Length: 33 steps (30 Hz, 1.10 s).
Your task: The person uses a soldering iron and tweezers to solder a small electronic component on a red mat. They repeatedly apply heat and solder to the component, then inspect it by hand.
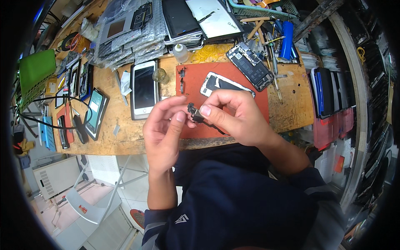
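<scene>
Between finger and thumb, my right hand (238, 117) pinches a small black phone part with a ribbon cable (199, 118). Its dark tail hangs toward the mat's front edge. My left hand (163, 135) is beside the part, thumb apart from the loosely curled fingers; one fingertip is close behind the part, and I cannot tell if it touches. Below both hands lies a red-orange mat (254, 77). On the mat, past my right hand, is a white-framed phone piece (214, 82), partly covered by that hand. Small dark parts (181, 79) sit at the mat's left.
An opened phone (251, 66) lies over the mat's far right corner. Left of the mat are a white phone (144, 89) and a small glass jar (160, 75). Behind stand a dropper bottle (180, 53) and bubble-wrapped stacks (129, 46). Tools and a blue cylinder (286, 40) crowd the right.
</scene>
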Tool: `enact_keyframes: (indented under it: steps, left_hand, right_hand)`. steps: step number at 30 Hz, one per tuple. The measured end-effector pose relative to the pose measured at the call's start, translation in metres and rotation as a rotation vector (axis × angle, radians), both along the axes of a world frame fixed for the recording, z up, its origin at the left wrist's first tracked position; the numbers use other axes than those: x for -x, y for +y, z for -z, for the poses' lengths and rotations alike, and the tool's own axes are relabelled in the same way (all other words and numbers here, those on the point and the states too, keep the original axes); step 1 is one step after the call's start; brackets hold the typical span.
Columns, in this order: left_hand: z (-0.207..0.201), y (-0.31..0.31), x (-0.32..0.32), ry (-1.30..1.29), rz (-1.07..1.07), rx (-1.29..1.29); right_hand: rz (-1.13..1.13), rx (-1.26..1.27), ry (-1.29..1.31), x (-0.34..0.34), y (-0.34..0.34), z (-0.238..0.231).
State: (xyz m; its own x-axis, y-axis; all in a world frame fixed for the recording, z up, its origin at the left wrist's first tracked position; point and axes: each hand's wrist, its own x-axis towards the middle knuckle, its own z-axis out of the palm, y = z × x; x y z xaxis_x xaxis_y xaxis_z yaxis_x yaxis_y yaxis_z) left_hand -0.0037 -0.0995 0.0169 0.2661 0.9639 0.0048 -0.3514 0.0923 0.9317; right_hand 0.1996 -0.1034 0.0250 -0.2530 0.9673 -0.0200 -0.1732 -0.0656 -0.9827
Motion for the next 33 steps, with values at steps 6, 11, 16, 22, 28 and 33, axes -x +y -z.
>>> enact_keyframes:
  steps: [6,11,16,22,28,33]
  left_hand:
    - [0.009,0.003,0.004,0.199,-0.013,-0.288]
    - [0.008,0.001,0.003,0.276,-0.096,-0.275]
    - [-0.004,-0.015,-0.014,0.658,-0.468,-0.540]
    - [-0.002,-0.024,-0.034,0.550,-0.440,-0.346]
    - [-0.001,-0.021,-0.035,0.342,-0.436,-0.169]
    - [-0.001,-0.024,-0.033,0.400,-0.423,-0.189]
  right_hand:
    - [-0.061,0.123,0.092,0.002,0.001,0.007]
    - [-0.029,0.100,0.057,0.003,-0.004,0.006]
    - [0.257,-0.293,-0.244,0.010,-0.009,0.005]
    - [0.421,-0.464,-0.291,0.022,-0.008,0.009]
    - [0.437,-0.530,-0.311,0.026,-0.010,0.009]
    - [0.401,-0.542,-0.334,0.026,-0.012,0.011]
